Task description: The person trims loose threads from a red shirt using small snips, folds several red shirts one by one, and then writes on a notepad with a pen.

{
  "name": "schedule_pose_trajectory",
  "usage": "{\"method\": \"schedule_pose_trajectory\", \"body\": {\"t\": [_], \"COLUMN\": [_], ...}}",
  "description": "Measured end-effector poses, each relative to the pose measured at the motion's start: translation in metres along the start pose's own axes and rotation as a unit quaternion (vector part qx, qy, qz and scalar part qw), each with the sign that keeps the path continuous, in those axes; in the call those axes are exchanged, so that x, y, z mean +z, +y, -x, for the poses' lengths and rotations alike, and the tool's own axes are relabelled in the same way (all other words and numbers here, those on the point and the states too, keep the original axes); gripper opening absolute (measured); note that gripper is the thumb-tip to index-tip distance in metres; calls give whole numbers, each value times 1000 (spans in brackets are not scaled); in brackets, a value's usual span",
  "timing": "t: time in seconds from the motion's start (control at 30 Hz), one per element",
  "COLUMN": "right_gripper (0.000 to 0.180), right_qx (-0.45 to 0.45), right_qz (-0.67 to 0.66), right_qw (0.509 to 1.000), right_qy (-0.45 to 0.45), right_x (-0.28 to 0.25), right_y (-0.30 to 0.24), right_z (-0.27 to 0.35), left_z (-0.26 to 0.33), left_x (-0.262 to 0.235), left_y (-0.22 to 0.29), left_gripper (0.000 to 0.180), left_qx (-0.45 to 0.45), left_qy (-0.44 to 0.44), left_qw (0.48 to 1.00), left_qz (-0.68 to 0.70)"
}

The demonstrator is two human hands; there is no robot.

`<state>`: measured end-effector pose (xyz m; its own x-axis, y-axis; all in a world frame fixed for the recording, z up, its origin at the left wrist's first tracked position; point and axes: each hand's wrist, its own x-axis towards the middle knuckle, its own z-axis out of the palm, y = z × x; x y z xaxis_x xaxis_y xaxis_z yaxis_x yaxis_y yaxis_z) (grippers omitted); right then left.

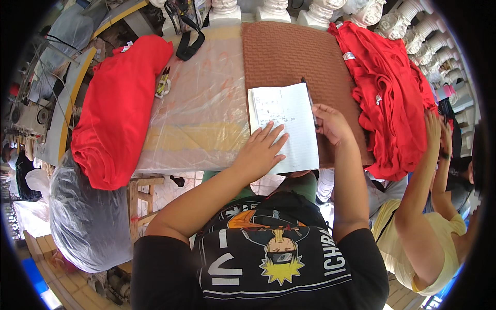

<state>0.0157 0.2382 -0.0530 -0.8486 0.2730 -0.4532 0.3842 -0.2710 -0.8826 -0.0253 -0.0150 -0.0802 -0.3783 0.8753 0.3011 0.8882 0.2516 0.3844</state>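
Note:
An open notebook (297,108) with lined white pages and some handwriting lies near the middle of the table's front edge. Spread flat on its lower left part is my left hand (262,151), fingers apart. My right hand (333,124) is at the notebook's right edge, fingers bent and pinched round a dark pen (310,101) that lies along the page edge. Red folded cloth (121,98) is heaped at the left of the table. More red garments (385,103) with small white tags are piled at the right.
Clear plastic sheeting (199,93) covers the table's left half, a brown textured mat (289,54) its right. Small yellow-handled snips (163,83) and a black strap (191,46) lie on the plastic. At right, another person's hands (436,129) touch the red pile. White balusters (274,10) stand behind.

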Motion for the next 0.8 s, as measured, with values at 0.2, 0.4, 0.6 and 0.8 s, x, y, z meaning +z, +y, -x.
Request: {"method": "schedule_pose_trajectory", "body": {"t": [0.2, 0.4, 0.6, 0.8], "right_gripper": [20, 10, 18, 44], "right_qx": [-188, -86, -112, -98], "right_qz": [30, 267, 132, 121], "right_qw": [969, 943, 983, 988], "right_qy": [156, -180, -53, 15], "right_x": [0, 27, 68, 89], "right_y": [-37, -53, -21, 12], "right_z": [-29, 43, 57, 34], "left_z": [-2, -10, -4, 0], "left_x": [-4, -24, 0, -3], "left_y": [2, 4, -1, 0], "left_gripper": [53, 53, 28, 24], "left_qx": [-20, -145, -89, -99], "left_qy": [-22, 104, 76, 74], "left_qw": [999, 936, 975, 977], "left_qz": [15, 303, 188, 173]}}
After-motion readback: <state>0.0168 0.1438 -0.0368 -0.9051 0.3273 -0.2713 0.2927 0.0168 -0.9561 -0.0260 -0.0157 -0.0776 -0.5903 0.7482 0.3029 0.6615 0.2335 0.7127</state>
